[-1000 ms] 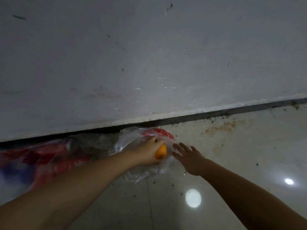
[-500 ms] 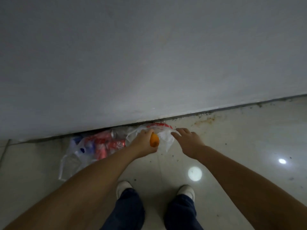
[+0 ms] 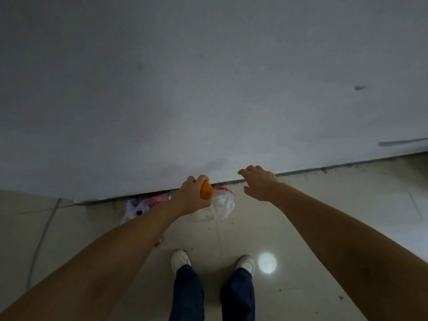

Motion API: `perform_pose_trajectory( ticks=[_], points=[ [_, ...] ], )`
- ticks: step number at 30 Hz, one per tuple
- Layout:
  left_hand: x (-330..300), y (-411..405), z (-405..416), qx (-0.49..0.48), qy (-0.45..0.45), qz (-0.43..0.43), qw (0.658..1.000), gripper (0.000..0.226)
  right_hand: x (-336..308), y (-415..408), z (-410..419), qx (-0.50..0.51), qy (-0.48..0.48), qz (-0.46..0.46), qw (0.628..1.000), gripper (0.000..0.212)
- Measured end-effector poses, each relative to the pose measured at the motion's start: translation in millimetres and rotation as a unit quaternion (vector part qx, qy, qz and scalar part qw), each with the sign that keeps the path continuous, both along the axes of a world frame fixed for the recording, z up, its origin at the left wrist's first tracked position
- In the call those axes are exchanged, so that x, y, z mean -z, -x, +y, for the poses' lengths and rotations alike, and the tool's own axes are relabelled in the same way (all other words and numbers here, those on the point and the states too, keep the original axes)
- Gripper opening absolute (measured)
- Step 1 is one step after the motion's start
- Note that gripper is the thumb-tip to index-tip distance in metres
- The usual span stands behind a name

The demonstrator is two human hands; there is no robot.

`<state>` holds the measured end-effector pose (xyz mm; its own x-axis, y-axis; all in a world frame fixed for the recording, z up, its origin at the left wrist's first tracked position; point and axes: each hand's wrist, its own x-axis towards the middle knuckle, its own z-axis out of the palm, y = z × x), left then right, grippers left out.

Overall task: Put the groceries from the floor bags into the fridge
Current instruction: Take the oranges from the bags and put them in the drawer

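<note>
My left hand (image 3: 192, 196) grips an orange fruit (image 3: 206, 190), held up in front of me above the floor bags. A clear plastic bag (image 3: 220, 206) lies on the tiles just below and right of it, against the foot of a big white surface (image 3: 208, 89). A second bag (image 3: 143, 205) with red and blue packs inside lies to its left, partly hidden by my left forearm. My right hand (image 3: 260, 183) hovers to the right with loosely bent fingers, holding nothing. No fridge interior shows.
The white surface fills the upper half of the view and meets the glossy beige tiled floor (image 3: 324, 216) along a dark gap. My two white shoes (image 3: 181, 260) and dark trouser legs stand below the bags. A lamp reflection (image 3: 267, 262) glints on the tiles.
I have stood up from the bags. My left hand has lifted the orange out of the clear bag, and my right hand has let go of the bag and risen beside it.
</note>
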<state>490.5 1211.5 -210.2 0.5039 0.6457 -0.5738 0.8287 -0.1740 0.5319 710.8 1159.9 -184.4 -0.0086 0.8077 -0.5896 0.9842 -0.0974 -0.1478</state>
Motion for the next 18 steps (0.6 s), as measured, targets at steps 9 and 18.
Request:
perform_pose_trajectory(
  ticks=[9, 18],
  points=[
    [-91.2, -18.2, 9.9, 0.039, -0.016, -0.035, 0.998, 0.054, -94.3, 10.0, -44.6, 0.144, -0.034, -0.001, 0.989, 0.051],
    [-191.1, -74.9, -27.5, 0.258, -0.057, -0.115, 0.958, 0.054, -172.2, 38.0, -183.8, 0.417, -0.064, -0.047, 0.905, 0.046]
  ],
)
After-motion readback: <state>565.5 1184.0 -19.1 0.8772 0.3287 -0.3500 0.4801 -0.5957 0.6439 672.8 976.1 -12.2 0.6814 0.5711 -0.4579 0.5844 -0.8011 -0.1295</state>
